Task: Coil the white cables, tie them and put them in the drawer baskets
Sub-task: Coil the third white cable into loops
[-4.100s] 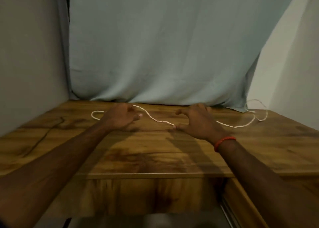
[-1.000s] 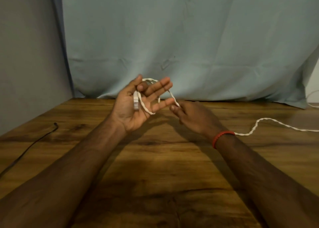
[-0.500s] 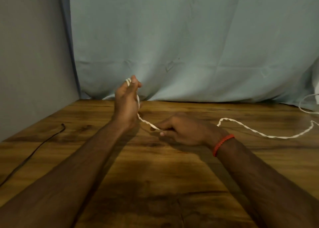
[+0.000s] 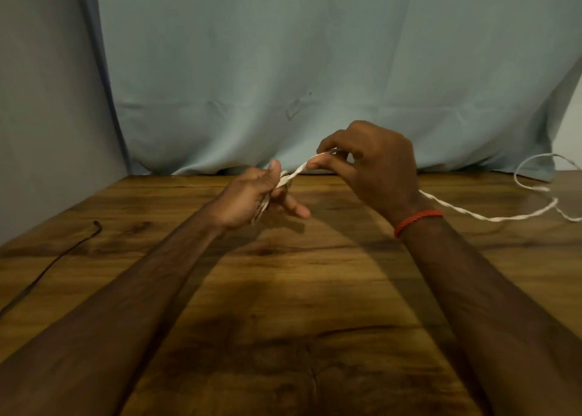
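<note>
A thin twisted white cable [image 4: 491,218] runs across the wooden table [image 4: 283,305] from the right edge to my hands. My left hand [image 4: 252,198] holds a few short loops of it between thumb and fingers, just above the table. My right hand [image 4: 368,167] is raised a little higher and to the right, pinching the cable between thumb and forefinger; a short stretch spans between the two hands. The cable's far part curls into a loose loop at the back right. The drawer baskets are out of sight.
A thin black cable [image 4: 50,264] lies along the table's left side. A pale blue cloth [image 4: 315,69] hangs behind the table, and a grey wall [image 4: 47,100] closes the left.
My right hand has risen from the table and carried the cable up over to my left hand. My left hand has dropped lower and now holds more of the cable.
</note>
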`<action>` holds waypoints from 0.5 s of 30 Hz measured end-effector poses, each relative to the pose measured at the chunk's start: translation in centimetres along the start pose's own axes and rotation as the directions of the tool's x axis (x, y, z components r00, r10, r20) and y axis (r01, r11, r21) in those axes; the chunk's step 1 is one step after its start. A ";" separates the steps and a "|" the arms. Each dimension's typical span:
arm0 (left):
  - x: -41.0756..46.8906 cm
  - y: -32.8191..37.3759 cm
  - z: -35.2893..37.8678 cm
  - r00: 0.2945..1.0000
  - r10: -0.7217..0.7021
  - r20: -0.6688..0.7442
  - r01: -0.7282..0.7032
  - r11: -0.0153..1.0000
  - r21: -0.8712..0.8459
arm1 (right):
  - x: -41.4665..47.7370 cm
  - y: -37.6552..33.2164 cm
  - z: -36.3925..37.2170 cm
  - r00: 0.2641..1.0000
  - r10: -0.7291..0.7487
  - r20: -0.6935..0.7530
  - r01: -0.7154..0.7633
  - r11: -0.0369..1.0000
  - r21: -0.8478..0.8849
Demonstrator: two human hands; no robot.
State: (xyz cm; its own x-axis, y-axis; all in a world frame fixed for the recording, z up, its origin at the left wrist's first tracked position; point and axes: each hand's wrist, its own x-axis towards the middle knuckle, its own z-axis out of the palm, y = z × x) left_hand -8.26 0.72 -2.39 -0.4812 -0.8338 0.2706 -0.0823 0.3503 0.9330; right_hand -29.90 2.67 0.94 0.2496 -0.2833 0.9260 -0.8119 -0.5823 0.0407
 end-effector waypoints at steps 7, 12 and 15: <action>-1.0 1.9 0.5 0.983 0.038 0.178 0.097 0.715 -0.692 | -1.4 2.4 1.9 0.969 0.247 0.010 -0.246 0.964 0.098; -0.4 2.4 0.0 0.994 0.032 -0.100 -0.096 0.659 -0.746 | -2.9 3.3 4.0 0.777 0.330 0.537 -0.426 0.903 0.060; 0.2 2.1 -0.9 0.956 -0.014 -0.295 -0.230 0.588 -0.776 | -3.9 3.1 4.5 0.679 0.273 0.681 -0.364 0.931 -0.010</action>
State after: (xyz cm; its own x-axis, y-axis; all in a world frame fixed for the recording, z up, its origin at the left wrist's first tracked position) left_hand -7.79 0.90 -0.18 -0.2016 -0.9274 0.3152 0.7393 0.0670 0.6700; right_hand -30.98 -1.43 -4.27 0.3078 -0.8703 0.3846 -0.8523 -0.4319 -0.2951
